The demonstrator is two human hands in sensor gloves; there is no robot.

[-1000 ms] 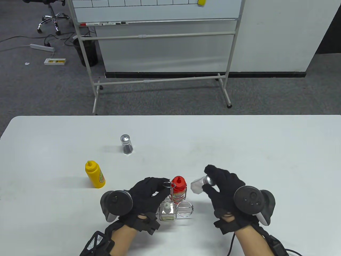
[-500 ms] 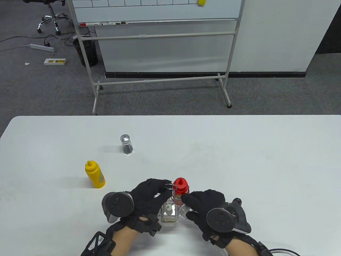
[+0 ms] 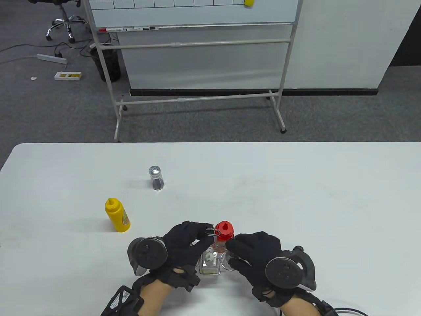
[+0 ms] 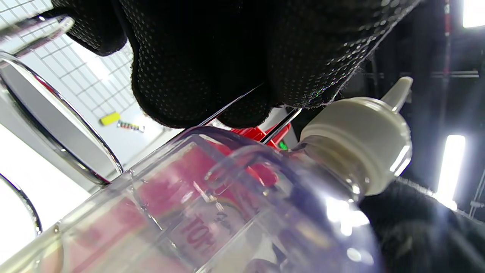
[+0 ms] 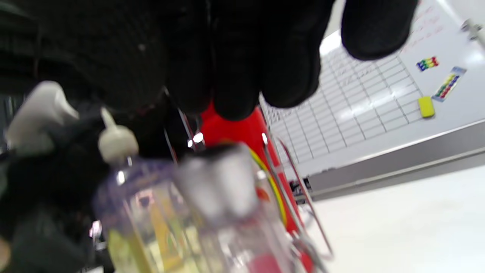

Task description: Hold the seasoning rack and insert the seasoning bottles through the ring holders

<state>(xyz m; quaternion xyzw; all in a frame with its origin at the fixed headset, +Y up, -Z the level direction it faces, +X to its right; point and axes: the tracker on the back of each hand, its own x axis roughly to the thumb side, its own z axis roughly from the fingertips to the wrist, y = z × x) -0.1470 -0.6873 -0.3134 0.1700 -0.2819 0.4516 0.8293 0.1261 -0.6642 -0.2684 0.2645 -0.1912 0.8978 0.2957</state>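
The wire seasoning rack [image 3: 210,231] stands near the table's front edge. My left hand [image 3: 205,232] grips its top loop handle. A red bottle [image 3: 224,230] and a clear bottle with a white cap [image 3: 209,262] sit in its rings. My right hand [image 3: 230,251] holds a clear shaker [image 3: 227,260] by its silver cap, upright in the front right ring. In the right wrist view my fingers [image 5: 235,57] are over the blurred silver cap [image 5: 216,178]. The left wrist view shows the white cap [image 4: 356,140] and a rack ring [image 4: 57,140] up close.
A yellow squeeze bottle [image 3: 117,215] stands on the table left of the rack. A dark pepper shaker [image 3: 156,178] stands further back. A whiteboard on a stand [image 3: 197,42] is beyond the table's far edge.
My right hand carried the clear shaker from right of the rack down into the front right ring. My left hand stayed on the handle.
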